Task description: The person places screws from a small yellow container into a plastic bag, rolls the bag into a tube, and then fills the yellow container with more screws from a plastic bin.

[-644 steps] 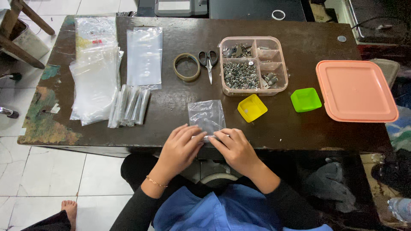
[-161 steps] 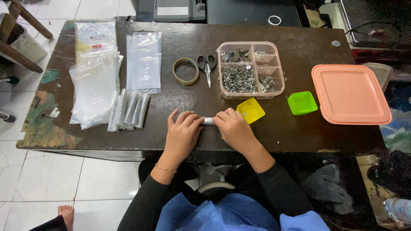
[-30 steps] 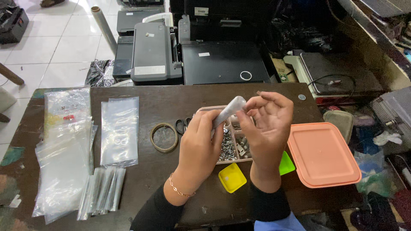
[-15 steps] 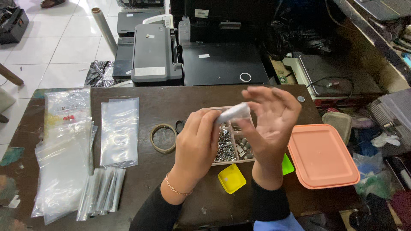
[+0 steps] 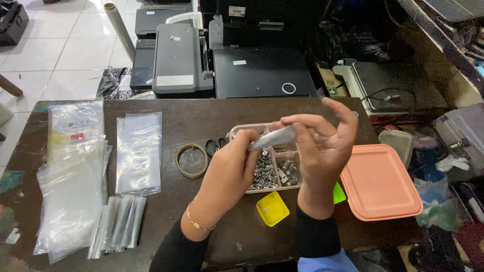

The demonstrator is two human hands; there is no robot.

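Raised since a second ago: rolled packet (image 5: pixel 272 137), now level above the parts tray (image 5: pixel 237 132). I log left hand (image 5: pixel 229 174) pinching its near end, right hand (image 5: pixel 322 146) half open, fingertips on the far end. Yellow lid (image 5: pixel 272 208) lies just before the tray.

The surface (image 5: pixel 191 201) is free between the tape ring (image 5: pixel 191 161) and yellow lid (image 5: pixel 273 208); the compartment box (image 5: pixel 267 174) blocks further right.
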